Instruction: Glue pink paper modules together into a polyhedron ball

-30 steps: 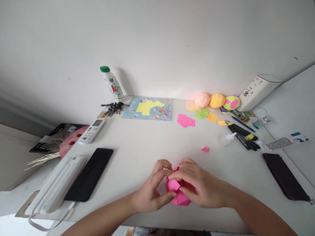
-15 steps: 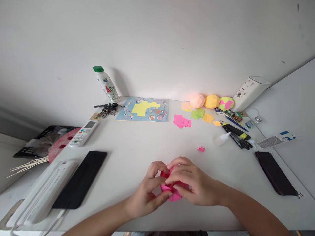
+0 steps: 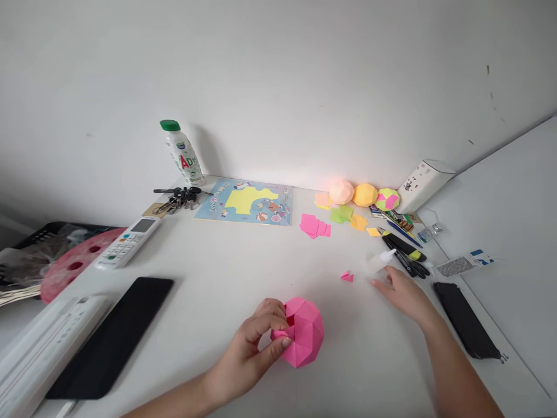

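Note:
A faceted pink paper ball (image 3: 308,331) with a gap in its left side is pinched by my left hand (image 3: 256,337), whose fingers grip the edge of the gap. Over to the right, my right hand (image 3: 399,293) has its fingers apart and holds nothing. Its fingertips are close to a small translucent glue bottle (image 3: 378,262) with a white nozzle, lying on the table; whether they touch it I cannot tell. One small folded pink paper piece (image 3: 347,277) lies between the ball and the bottle.
Behind are pink paper squares (image 3: 314,226), a peach ball (image 3: 342,191), a yellow ball (image 3: 365,195) and a green-and-pink ball (image 3: 387,200). A cutter (image 3: 404,246) and scissors (image 3: 418,269) lie right, near a black pouch (image 3: 467,320). A phone (image 3: 113,337) and remote (image 3: 127,242) lie left.
My right hand has let go of the pink ball and moved right, to the glue bottle. My left hand keeps its hold on the ball. The camera view has shifted slightly.

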`<act>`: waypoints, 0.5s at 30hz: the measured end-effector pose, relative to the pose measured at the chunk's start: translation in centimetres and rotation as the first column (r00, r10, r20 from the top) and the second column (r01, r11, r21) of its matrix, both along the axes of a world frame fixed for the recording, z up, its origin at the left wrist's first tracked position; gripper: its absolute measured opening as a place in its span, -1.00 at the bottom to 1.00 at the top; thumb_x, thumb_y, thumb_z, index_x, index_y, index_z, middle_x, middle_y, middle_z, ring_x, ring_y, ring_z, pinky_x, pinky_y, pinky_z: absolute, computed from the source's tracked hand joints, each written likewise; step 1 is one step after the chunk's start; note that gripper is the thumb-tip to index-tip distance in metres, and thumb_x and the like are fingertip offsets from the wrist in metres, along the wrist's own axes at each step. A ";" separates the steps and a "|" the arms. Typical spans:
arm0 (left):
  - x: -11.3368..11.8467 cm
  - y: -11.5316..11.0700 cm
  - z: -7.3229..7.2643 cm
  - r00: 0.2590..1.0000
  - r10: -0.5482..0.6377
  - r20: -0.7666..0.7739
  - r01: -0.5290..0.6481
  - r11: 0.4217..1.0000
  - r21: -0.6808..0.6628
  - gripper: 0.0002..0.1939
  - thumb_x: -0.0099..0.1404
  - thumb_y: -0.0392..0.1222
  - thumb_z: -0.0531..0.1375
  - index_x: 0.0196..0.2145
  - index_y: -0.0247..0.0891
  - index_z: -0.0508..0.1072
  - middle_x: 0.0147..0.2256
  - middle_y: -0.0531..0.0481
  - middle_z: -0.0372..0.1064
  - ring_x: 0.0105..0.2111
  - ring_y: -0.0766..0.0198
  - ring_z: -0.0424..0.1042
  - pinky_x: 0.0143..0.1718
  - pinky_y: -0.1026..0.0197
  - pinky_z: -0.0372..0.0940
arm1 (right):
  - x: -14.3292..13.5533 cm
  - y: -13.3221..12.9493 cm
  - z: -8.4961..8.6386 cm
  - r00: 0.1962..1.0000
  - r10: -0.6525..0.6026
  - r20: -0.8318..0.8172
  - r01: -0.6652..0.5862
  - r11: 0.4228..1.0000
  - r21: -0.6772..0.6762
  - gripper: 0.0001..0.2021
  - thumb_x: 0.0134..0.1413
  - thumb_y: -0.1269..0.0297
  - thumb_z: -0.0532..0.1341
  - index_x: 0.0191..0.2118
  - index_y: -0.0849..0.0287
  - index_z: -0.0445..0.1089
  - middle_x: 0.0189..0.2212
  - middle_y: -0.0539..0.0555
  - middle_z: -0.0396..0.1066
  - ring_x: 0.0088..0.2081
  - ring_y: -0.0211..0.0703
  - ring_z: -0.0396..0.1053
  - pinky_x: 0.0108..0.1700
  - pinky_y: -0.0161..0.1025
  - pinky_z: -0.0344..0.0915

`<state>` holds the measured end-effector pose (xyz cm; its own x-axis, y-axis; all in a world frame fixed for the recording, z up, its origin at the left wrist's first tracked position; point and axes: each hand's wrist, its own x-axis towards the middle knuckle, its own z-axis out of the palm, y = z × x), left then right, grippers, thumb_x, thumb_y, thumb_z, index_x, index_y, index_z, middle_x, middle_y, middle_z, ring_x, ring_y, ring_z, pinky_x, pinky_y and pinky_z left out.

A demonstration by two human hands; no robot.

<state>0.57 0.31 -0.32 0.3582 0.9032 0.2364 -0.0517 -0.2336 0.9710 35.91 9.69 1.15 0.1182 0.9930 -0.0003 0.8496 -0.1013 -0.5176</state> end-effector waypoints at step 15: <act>0.4 0.8 -0.1 0.925 -0.006 0.380 0.200 0.859 -0.472 -0.64 0.24 0.06 0.28 -0.45 -0.30 0.38 -0.40 0.03 0.27 -0.37 0.30 0.27 -0.32 0.23 0.21 | -6.0 -0.9 4.2 0.929 0.325 -0.178 -0.260 0.914 0.311 -0.49 0.10 0.03 0.26 0.08 0.13 0.16 -0.11 0.20 0.40 -0.16 -0.01 0.43 -0.13 -0.09 0.40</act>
<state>0.98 1.07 -0.45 0.4354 0.8945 -0.1018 -0.4087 0.2971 0.8630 29.90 8.82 5.36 -0.1484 0.9463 0.2873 0.6795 0.3087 -0.6656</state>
